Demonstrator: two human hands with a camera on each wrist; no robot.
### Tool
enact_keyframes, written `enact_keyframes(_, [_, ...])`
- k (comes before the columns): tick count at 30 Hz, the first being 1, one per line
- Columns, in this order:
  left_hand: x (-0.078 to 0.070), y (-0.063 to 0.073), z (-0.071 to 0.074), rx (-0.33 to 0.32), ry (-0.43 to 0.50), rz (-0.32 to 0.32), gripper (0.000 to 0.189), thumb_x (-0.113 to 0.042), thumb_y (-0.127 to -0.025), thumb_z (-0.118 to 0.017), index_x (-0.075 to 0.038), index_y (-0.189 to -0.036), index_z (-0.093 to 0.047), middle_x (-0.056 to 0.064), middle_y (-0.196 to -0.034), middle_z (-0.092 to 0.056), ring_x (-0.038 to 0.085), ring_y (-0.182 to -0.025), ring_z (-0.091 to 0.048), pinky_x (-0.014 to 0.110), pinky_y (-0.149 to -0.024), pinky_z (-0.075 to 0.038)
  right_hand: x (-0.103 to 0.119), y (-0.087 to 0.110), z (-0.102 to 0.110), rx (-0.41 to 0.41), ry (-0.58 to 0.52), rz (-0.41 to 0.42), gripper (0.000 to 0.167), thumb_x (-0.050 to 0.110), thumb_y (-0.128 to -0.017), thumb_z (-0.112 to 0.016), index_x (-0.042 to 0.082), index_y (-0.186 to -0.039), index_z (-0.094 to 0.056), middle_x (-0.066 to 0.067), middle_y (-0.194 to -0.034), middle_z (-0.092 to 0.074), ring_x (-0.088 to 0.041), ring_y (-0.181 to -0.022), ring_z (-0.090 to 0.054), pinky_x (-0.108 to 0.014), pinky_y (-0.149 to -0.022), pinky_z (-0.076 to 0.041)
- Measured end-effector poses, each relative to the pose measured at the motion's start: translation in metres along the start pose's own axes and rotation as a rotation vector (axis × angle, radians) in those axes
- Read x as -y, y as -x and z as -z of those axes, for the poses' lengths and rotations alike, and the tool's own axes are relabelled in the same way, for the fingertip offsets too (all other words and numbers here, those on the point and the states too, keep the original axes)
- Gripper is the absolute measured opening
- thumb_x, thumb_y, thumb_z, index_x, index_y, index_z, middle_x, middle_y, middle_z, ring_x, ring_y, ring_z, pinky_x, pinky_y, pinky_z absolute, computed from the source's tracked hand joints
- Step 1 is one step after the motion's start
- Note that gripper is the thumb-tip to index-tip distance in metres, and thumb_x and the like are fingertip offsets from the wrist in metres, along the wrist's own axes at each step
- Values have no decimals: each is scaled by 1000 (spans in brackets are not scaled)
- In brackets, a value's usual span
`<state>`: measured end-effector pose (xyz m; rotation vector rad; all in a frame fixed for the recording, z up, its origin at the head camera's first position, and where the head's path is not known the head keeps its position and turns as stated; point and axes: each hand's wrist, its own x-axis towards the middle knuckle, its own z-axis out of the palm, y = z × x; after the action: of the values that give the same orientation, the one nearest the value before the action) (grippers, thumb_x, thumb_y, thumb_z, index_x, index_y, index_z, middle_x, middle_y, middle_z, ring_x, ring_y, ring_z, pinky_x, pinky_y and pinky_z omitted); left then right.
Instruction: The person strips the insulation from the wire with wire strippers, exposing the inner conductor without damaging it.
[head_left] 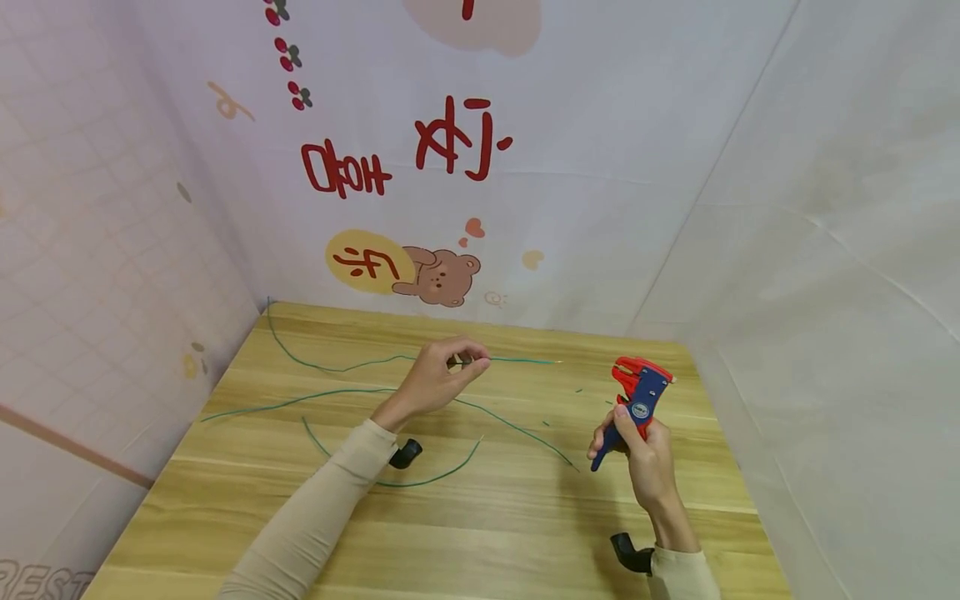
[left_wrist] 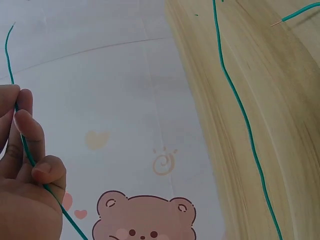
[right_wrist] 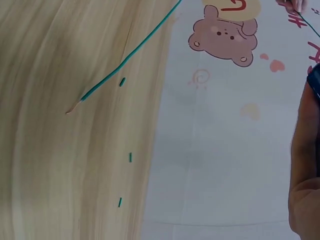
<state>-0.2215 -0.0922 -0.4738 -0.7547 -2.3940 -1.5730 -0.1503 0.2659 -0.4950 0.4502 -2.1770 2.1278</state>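
Observation:
My left hand [head_left: 435, 379] pinches a thin green wire [head_left: 525, 361] above the table. Its short bare end points right, while the rest trails off to the back left. In the left wrist view, this wire [left_wrist: 8, 55] runs between thumb and fingers and across the palm. Over the table's right side, my right hand [head_left: 651, 462] grips a blue and red wire stripper [head_left: 647, 390] by its handles, head upward. Only a dark edge of the stripper [right_wrist: 314, 82] shows in the right wrist view. Between the hands lies a second green wire [head_left: 510, 422] with a bare copper end.
A shorter green wire [head_left: 438, 478] curves on the wooden table [head_left: 480, 542], partly behind the left forearm. Small green insulation bits [right_wrist: 130, 157] are scattered near the right hand. Printed cloth walls [head_left: 585, 167] enclose the table at the back and sides.

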Motion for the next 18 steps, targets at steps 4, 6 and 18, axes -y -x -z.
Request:
enact_keyframes(4, [3, 0, -2, 10, -4, 12, 9, -15, -111, -75, -14, -113, -84, 3, -102, -79, 14, -87, -63, 26, -74, -45, -2, 1, 1, 13, 7, 5, 40, 16, -124, -42, -15, -104, -58, -1, -79, -75, -18, -68, -79, -39, -66, -69])
enact_keyframes(6, [6, 0, -3, 12, -6, 10, 9, -15, -111, -75, -13, -113, -84, 3, -103, -80, 14, -88, -64, 26, -74, -45, -3, 2, 2, 22, 10, 9, 40, 14, -124, -42, -19, -106, -57, -2, -80, -76, -19, -69, -80, -40, -67, -70])
enact_keyframes(18, [14, -2, -15, 39, -27, -33, 11, -15, -110, -76, -13, -115, -86, 3, -110, -84, 14, -92, -70, 25, -74, -48, -8, 5, 16, 96, 59, -38, 29, 12, -123, -46, -5, -110, -65, -7, -85, -79, -25, -75, -83, -43, -75, -71])
